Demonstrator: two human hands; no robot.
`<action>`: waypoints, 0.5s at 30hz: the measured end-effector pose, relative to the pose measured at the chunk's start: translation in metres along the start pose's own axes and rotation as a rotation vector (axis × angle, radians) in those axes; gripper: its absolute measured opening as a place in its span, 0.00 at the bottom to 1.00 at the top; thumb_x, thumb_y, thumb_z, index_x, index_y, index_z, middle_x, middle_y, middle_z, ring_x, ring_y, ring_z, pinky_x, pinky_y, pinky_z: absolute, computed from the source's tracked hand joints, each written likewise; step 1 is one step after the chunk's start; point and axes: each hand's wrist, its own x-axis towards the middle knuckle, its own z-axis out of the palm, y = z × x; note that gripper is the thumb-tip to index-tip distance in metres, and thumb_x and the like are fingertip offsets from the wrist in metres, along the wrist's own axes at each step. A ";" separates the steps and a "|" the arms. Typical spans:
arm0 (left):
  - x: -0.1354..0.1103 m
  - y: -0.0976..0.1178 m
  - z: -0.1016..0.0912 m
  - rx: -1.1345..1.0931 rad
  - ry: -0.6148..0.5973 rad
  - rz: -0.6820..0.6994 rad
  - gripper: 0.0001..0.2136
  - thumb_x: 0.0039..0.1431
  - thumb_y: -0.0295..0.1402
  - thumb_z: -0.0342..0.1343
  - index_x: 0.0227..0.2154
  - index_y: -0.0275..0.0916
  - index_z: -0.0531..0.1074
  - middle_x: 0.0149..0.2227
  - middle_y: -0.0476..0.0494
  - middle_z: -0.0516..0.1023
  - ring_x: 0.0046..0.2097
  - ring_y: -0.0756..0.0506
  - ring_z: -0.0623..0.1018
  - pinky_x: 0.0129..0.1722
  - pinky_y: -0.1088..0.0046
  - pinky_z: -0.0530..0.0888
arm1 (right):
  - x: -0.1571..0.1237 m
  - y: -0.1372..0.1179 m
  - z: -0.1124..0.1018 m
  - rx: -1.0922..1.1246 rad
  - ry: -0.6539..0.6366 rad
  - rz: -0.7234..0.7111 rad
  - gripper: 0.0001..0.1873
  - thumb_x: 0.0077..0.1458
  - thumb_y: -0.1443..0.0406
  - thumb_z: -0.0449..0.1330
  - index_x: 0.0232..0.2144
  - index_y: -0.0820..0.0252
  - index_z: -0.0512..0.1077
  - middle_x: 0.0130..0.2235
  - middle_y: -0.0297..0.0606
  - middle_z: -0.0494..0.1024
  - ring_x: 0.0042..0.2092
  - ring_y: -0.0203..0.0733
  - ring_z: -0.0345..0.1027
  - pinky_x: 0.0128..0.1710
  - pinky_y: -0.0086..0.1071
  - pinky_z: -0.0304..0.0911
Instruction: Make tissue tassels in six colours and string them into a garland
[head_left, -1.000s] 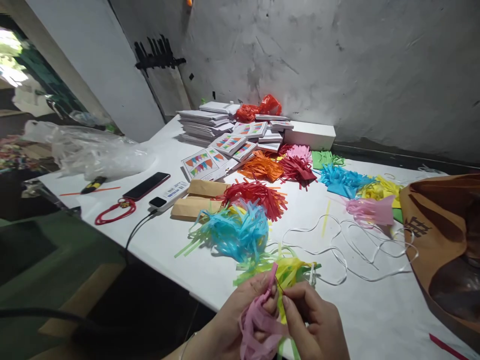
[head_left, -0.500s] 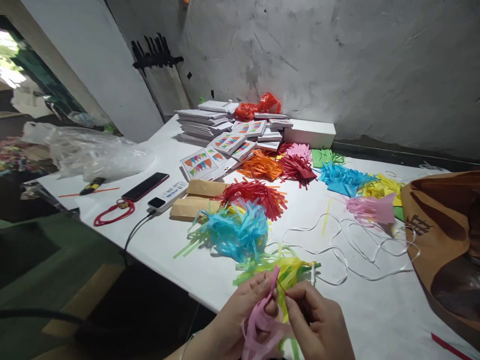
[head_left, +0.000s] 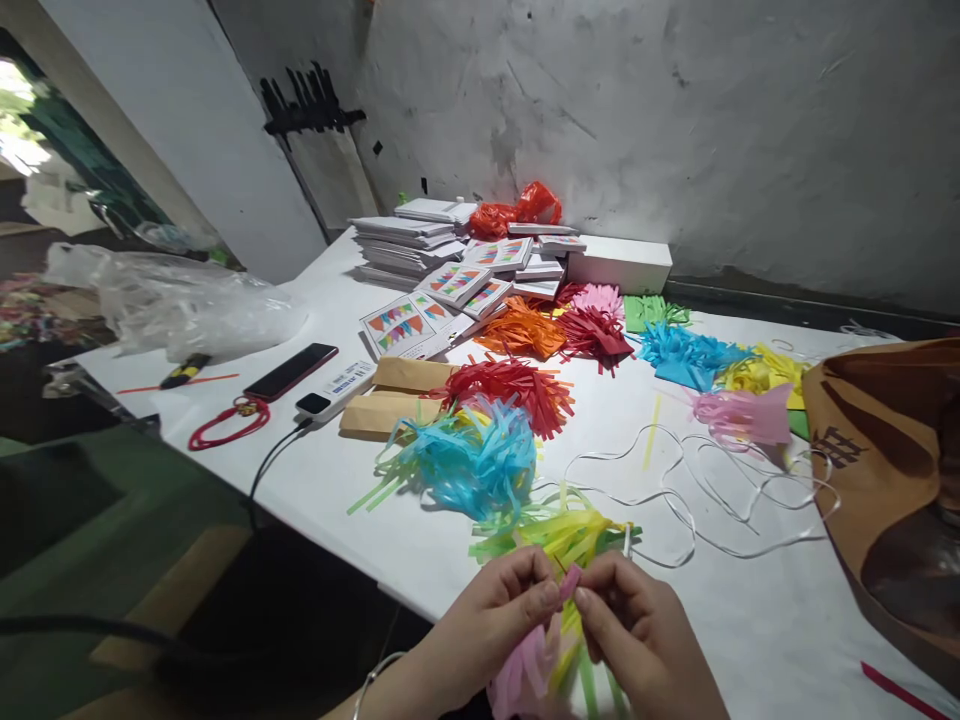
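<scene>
A pink paper tassel [head_left: 523, 672] hangs below my hands, its strips loose and its narrow twisted top raised between my fingertips. My left hand [head_left: 491, 625] is closed, pinching that top from the left. From the right, my right hand [head_left: 643, 635] pinches the other side of it with thumb and forefinger. A thin dark strand shows faintly by the left fingertips; its ends are hidden. Just behind my hands lie yellow and green tassels [head_left: 581, 535], with white string [head_left: 628, 540] at their right end. Yellow and green strips also hang beneath my hands.
Blue tassels [head_left: 480, 460] and red tassels [head_left: 517, 395] lie beyond. White cord [head_left: 667, 495] loops across the right side, near a brown bag [head_left: 862, 430]. Printed cards [head_left: 409, 325], a phone [head_left: 291, 372] and a white device with cable [head_left: 337, 392] are farther left.
My right hand has moved in to the pink tassel's top, where before it held a thin dark strand slightly apart. The pink top now tilts right between both hands.
</scene>
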 end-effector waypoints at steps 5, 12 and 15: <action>0.000 -0.001 -0.007 0.178 -0.011 0.027 0.23 0.52 0.52 0.66 0.25 0.36 0.67 0.25 0.51 0.68 0.29 0.51 0.65 0.31 0.76 0.62 | 0.004 0.005 0.000 0.269 -0.192 0.136 0.30 0.54 0.47 0.66 0.49 0.60 0.68 0.22 0.30 0.74 0.17 0.29 0.58 0.16 0.22 0.52; -0.005 0.002 -0.009 0.537 0.056 0.153 0.21 0.60 0.51 0.57 0.25 0.37 0.67 0.26 0.49 0.67 0.30 0.49 0.65 0.30 0.75 0.62 | 0.005 0.009 0.002 0.202 -0.174 0.069 0.21 0.58 0.48 0.62 0.38 0.61 0.71 0.25 0.32 0.72 0.20 0.30 0.62 0.20 0.24 0.58; -0.006 0.002 -0.008 0.704 0.092 0.196 0.18 0.64 0.47 0.54 0.27 0.37 0.68 0.26 0.47 0.69 0.29 0.49 0.67 0.29 0.75 0.63 | 0.007 0.010 0.005 0.066 -0.103 -0.011 0.19 0.62 0.49 0.58 0.36 0.60 0.71 0.26 0.31 0.68 0.25 0.33 0.61 0.23 0.25 0.58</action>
